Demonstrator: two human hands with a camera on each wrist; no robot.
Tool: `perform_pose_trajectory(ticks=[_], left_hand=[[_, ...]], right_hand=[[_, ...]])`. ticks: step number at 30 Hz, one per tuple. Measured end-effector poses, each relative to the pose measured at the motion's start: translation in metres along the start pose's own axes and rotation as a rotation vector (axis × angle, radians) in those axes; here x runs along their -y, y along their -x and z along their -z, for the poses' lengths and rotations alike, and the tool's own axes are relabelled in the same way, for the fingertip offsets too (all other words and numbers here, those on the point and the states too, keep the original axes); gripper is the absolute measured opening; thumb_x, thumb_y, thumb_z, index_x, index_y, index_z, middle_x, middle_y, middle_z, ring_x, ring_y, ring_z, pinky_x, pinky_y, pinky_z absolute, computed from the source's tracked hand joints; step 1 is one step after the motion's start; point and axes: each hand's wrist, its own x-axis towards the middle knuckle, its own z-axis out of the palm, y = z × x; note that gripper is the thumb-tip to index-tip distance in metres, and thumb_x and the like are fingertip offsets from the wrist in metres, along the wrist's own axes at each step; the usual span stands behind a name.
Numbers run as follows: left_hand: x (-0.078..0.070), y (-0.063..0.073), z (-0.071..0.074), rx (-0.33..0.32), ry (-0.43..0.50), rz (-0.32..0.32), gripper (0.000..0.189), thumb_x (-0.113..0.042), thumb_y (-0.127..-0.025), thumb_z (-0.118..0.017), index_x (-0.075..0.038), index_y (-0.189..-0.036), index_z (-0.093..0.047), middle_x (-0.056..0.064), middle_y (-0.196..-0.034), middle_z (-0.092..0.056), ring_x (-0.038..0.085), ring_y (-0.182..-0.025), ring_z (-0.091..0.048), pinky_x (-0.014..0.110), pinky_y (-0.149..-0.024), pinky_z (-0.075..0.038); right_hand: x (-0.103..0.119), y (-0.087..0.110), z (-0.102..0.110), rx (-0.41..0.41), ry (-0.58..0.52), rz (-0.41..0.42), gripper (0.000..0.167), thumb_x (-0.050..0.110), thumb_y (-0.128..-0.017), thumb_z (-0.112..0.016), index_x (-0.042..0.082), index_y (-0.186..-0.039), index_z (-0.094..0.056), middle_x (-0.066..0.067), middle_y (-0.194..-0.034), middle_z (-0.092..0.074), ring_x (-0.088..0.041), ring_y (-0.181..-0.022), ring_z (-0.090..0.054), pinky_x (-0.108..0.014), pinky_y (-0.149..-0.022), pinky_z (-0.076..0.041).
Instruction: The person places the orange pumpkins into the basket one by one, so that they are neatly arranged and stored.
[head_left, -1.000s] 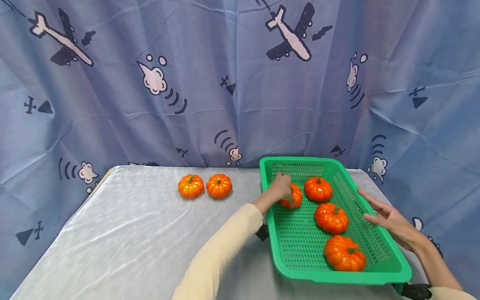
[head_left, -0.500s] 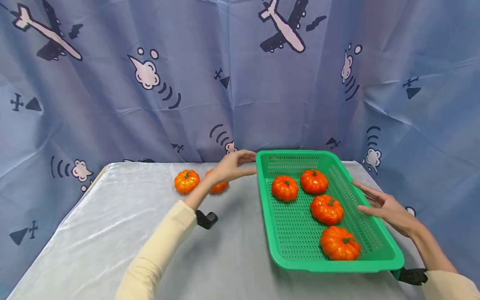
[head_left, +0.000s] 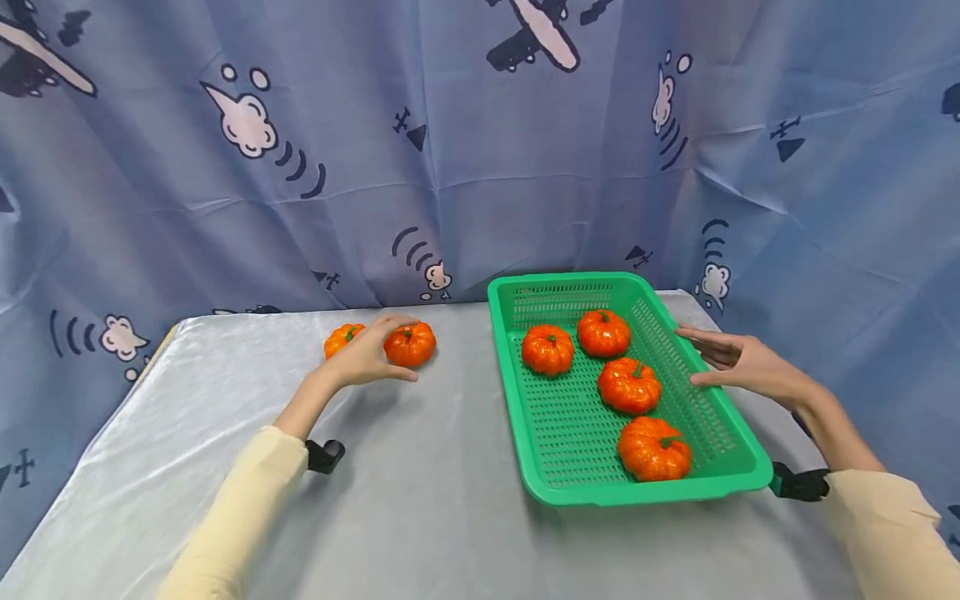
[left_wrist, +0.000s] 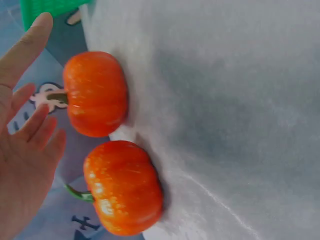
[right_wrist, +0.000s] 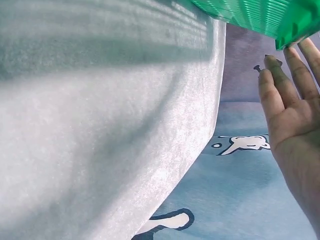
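Two small orange pumpkins stand at the back of the table: the right one (head_left: 410, 345) and the left one (head_left: 342, 339), partly covered by my left hand (head_left: 365, 356). That hand hovers over them, thumb and fingers spread, holding nothing; the left wrist view shows both pumpkins (left_wrist: 97, 94) beside its fingers, apart from the palm. A green plastic basket (head_left: 585, 497) to the right contains several more pumpkins (head_left: 629, 386). At its right rim is my right hand (head_left: 753, 367), fingers extended; in the right wrist view its fingertips (right_wrist: 290, 52) meet or nearly meet the basket's edge.
A pale grey cloth covers the table (head_left: 420, 517). Behind it hangs a blue curtain (head_left: 495, 167) printed with planes and clouds. A dark wrist camera (head_left: 325, 457) sits under the left wrist.
My left hand has left a pumpkin in the basket and moved leftward over the two table pumpkins. My right hand stays by the basket's rim. The head view has shifted slightly.
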Motion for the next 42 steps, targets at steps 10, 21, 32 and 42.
perform_pose_trajectory(ticks=[10,21,32,42], left_hand=[[0.012,-0.036,-0.014,0.095,-0.055,0.152,0.111,-0.029,-0.069,-0.088,-0.009,-0.152,-0.017,0.022,-0.153,-0.023,0.037,-0.139,-0.024,0.053,-0.111,-0.024],[0.037,-0.041,-0.035,0.025,-0.106,0.212,0.108,-0.031,-0.064,-0.09,-0.001,-0.147,-0.027,0.023,-0.143,-0.041,0.04,-0.131,-0.038,0.05,-0.109,-0.03],[0.006,-0.038,-0.013,-0.16,-0.012,0.141,0.095,-0.028,-0.062,-0.091,-0.011,-0.139,-0.039,0.016,-0.123,-0.058,0.034,-0.107,-0.056,0.047,-0.092,-0.047],[-0.053,-0.036,0.001,-0.255,0.01,0.064,0.091,-0.035,-0.066,-0.089,-0.012,-0.141,-0.043,0.013,-0.124,-0.06,0.031,-0.104,-0.06,0.044,-0.089,-0.05]], right_hand=[[-0.013,0.017,-0.001,-0.019,0.015,0.025,0.07,0.009,-0.09,-0.067,0.014,-0.15,-0.033,0.006,-0.152,-0.032,0.023,-0.117,-0.034,-0.005,-0.09,-0.038],[-0.016,0.01,-0.003,-0.004,-0.029,0.044,0.068,0.007,-0.092,-0.063,0.013,-0.151,-0.03,0.022,-0.147,-0.028,0.024,-0.115,-0.033,-0.005,-0.089,-0.038],[-0.021,0.003,-0.006,0.008,-0.052,0.03,0.066,0.009,-0.095,-0.06,0.016,-0.152,-0.027,0.028,-0.144,-0.025,0.026,-0.113,-0.033,-0.006,-0.088,-0.039],[-0.021,-0.001,-0.007,0.002,-0.045,0.001,0.065,0.016,-0.096,-0.059,0.023,-0.152,-0.027,0.015,-0.153,-0.023,0.026,-0.109,-0.032,-0.009,-0.087,-0.041]])
